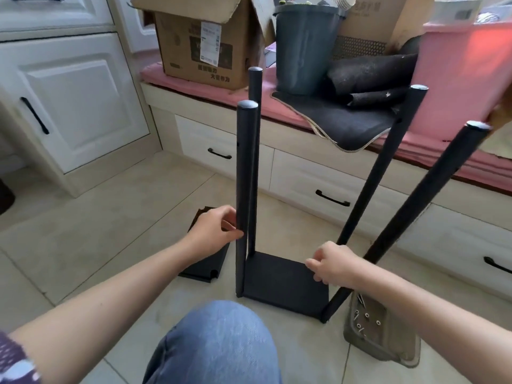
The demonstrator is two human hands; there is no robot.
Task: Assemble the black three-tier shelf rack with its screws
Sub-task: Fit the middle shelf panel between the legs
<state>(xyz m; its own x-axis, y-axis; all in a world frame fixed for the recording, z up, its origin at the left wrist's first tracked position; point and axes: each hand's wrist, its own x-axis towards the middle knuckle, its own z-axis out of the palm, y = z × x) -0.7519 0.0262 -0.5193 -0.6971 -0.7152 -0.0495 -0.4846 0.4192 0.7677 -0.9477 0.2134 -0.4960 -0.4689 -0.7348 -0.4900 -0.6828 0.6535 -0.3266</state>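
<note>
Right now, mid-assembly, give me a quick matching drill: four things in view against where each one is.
Things:
1. left hand
2. right hand
3. loose screws
4. spare shelf panel

Places:
A. in the clear tray on the floor
B. flat on the tiles behind the left forearm
C. on the near left post
D. at the near right post

Pairs: 1-C, 2-D, 3-A, 4-B

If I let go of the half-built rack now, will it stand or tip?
Probably wobbly: the half-built rack has only one shelf joining four tall posts, and the right-hand posts splay outward. The left hand and right hand both grip posts. Likely light, so easily knocked over.
</note>
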